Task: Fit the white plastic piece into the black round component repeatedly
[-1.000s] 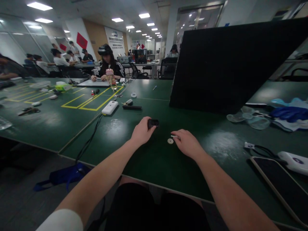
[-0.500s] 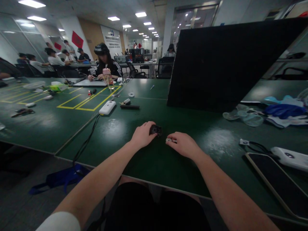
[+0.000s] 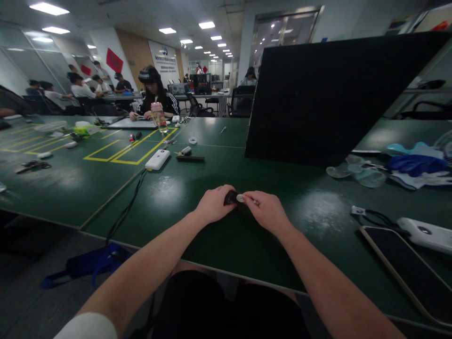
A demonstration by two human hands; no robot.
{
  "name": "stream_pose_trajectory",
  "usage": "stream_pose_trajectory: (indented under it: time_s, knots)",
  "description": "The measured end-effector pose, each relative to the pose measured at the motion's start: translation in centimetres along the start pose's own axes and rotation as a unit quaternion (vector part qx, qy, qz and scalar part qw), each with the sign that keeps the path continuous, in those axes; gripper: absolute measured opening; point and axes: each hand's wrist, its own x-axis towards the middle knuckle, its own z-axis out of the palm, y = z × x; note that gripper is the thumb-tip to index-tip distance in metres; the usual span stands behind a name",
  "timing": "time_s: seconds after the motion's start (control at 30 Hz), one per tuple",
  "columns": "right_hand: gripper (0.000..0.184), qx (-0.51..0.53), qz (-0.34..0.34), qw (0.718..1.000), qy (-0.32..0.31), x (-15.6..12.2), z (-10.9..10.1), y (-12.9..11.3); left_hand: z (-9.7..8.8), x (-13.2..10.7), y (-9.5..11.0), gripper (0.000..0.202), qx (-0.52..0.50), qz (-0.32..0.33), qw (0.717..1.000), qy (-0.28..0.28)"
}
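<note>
Black and small, one part point(image 3: 230, 198) sits in the grip of the left hand point(image 3: 213, 203), above the near middle of the bench point(image 3: 226, 245). One pale disc point(image 3: 240, 198) is pinched in the fingertips of the right hand point(image 3: 266, 209), right up against the black part's side; whether the two actually touch I cannot tell. One small whitish piece point(image 3: 256, 203) also shows at the right hand's fingers, too small to make out. Both hands are closed on what they hold.

Farther up lie one black bar point(image 3: 190, 159), one short metallic cylinder point(image 3: 186, 150) just behind it, and one white ring point(image 3: 192, 140). Two white devices rest on the surface: one point(image 3: 157, 160) left of the bar, the other point(image 3: 423, 233) at the right, near one dark-screened phone point(image 3: 406, 270). One clear bladed piece point(image 3: 358, 170) lies beside one blue cloth-like item point(image 3: 418, 164).

Green and glossy, the bench carries yellow lines point(image 3: 131, 162) on its left side, and one large black panel point(image 3: 318, 103) stands tilted at the far right. Across from it, one person in a headset point(image 3: 150, 74) sits behind one pink-topped bottle point(image 3: 160, 117). Three red diamonds point(image 3: 115, 60) hang in the room, under rows of ceiling lights point(image 3: 206, 25).
</note>
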Motion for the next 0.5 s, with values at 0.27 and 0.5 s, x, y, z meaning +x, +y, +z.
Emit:
stream_pose_trajectory:
  time_s: [0.27,0.5]
  knots:
    - [0.03,-0.009,0.074,0.996,0.056,0.1,0.9,0.6,0.4,-0.1,0.4,0.043,0.004,0.047,0.999,-0.015]
    - [0.03,0.241,0.16,0.951,0.111,0.5,0.4,1.4,0.2,-0.4,0.6,0.042,0.001,0.024,1.0,-0.002]
